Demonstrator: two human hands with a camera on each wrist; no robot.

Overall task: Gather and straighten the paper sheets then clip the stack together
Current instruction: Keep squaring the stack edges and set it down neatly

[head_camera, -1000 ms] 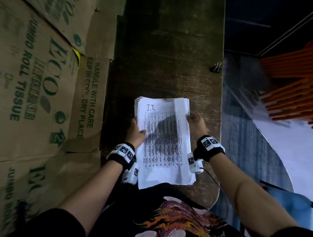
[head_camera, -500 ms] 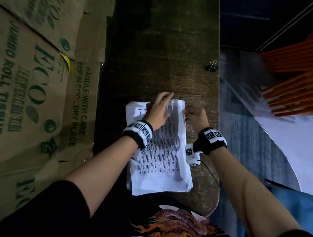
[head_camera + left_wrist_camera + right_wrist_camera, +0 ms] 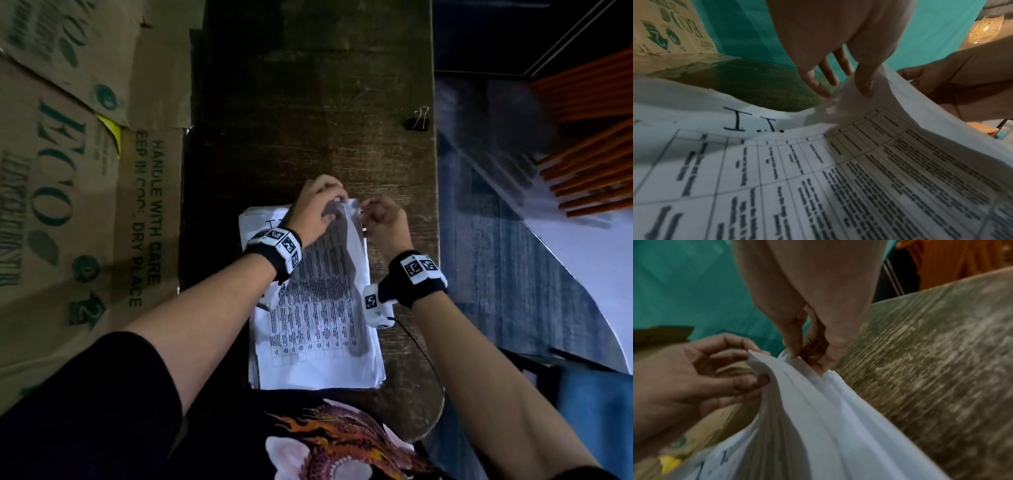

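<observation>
A stack of white printed paper sheets (image 3: pixel 318 329) lies on the dark wooden table (image 3: pixel 308 102), lengthwise in front of me. My left hand (image 3: pixel 337 200) reaches across the stack and pinches the lifted far right corner of the top sheets (image 3: pixel 875 123), thumb on top. My right hand (image 3: pixel 368 210) pinches the lower sheets (image 3: pixel 828 418) at the same corner, just right of the left hand (image 3: pixel 748 369). The sheet edges fan apart there. A black binder clip (image 3: pixel 418 120) lies at the table's right edge, beyond both hands.
Flattened cardboard boxes (image 3: pixel 85 205) with green print lean along the table's left side. The table's right edge drops to a blue floor (image 3: pixel 513 274). Orange slatted furniture (image 3: pixel 589 137) stands at the far right. The near table end is rounded.
My left hand left the stack's left edge and crossed to the far right corner. My right hand slid up the right edge to that corner, which now lifts off the table.
</observation>
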